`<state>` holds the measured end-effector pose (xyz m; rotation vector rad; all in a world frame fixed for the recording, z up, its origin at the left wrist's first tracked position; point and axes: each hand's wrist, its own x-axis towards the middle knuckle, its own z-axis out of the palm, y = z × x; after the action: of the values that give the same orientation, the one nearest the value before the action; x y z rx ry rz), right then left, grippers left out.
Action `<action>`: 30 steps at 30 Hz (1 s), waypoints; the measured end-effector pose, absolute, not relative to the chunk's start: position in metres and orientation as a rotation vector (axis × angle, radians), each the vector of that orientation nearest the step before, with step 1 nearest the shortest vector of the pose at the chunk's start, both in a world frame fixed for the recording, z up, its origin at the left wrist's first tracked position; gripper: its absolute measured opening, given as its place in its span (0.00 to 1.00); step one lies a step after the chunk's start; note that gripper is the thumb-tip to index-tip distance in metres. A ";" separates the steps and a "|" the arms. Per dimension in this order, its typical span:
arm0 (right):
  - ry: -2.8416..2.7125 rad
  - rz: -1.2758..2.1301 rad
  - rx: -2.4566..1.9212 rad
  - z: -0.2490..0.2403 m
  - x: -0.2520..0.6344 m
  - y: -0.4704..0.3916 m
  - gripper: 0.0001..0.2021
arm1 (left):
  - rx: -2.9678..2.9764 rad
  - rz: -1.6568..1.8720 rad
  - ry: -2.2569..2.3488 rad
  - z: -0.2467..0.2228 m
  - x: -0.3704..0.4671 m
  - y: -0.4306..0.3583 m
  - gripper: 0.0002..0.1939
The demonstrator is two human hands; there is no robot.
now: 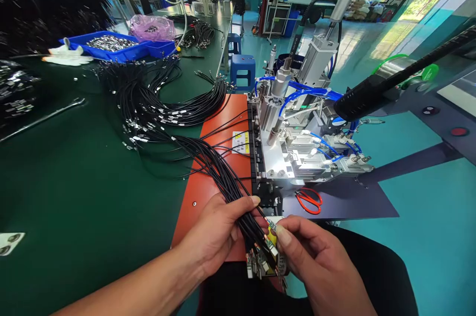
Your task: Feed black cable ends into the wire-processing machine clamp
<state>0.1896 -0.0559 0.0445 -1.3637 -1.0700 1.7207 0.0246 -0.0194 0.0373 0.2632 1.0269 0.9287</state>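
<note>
My left hand (223,229) is wrapped round a thick bundle of black cables (223,172), with their connector ends hanging down past my palm. Between thumb and fingers, my right hand (316,256) pinches the small metal connector (272,225) of one cable, just right of the bundle. Other silvery connectors (271,246) dangle below, some with bits of copper colour at the cable end. The bundle runs back over an orange-red plate (211,197) towards the green table. Several single cables lead into the black edge of a metal machine (278,157).
Red-handled scissors (309,201) lie on the machine's dark base. More black cables (178,107) spread over the green table (74,197). Further back sit a blue tray (107,53) of small metal parts, a pink plastic bag (151,27) and a white glove (69,53). Blue stools (243,69) stand beyond.
</note>
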 end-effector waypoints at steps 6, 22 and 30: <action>-0.964 1.714 -1.374 0.039 0.193 -0.057 0.16 | 0.288 0.951 0.857 0.031 0.019 -0.019 0.08; -1.832 0.699 -1.386 0.031 0.217 -0.069 0.06 | 0.374 0.902 0.826 0.025 0.017 -0.022 0.14; -1.824 0.701 -1.464 0.034 0.213 -0.060 0.06 | 0.370 0.891 0.773 0.026 0.013 -0.023 0.17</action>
<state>0.2126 -0.0596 0.0341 -1.4641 -1.8236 0.7006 0.0127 -0.0230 0.0257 0.3699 0.7732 0.8909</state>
